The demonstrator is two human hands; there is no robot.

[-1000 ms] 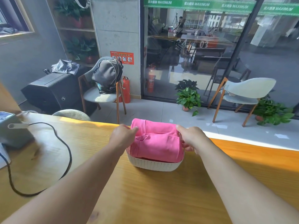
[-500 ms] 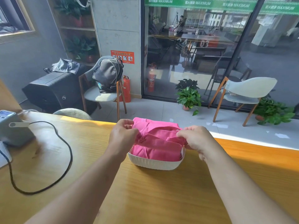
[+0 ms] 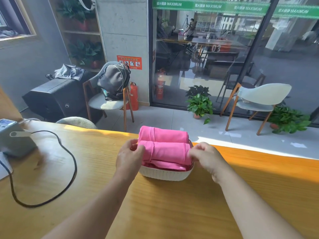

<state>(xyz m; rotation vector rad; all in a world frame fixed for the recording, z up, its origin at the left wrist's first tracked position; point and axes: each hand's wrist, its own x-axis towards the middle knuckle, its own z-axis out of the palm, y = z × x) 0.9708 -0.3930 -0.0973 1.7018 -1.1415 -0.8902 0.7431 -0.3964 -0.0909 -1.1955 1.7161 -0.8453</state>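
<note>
Yellow wooden table (image 3: 155, 213), white ribbed basket (image 3: 165, 175) near far edge, black cable (image 3: 75, 166) looped left, grey device (image 3: 15, 142) beyond

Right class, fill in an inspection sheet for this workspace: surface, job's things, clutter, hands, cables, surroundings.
Surface: yellow wooden table, sunlit along its far edge.
Job's things: near rolled pink cloth and far rolled pink cloth in white ribbed plastic basket.
Clutter: grey box-shaped device at left edge.
Hands: left hand pinches the near cloth's left end; right hand pinches its right end.
Cables: black cable loops across table's left part.
Surroundings: grey backpack on wooden chair, red fire extinguisher, potted green plant, glass wall.
</note>
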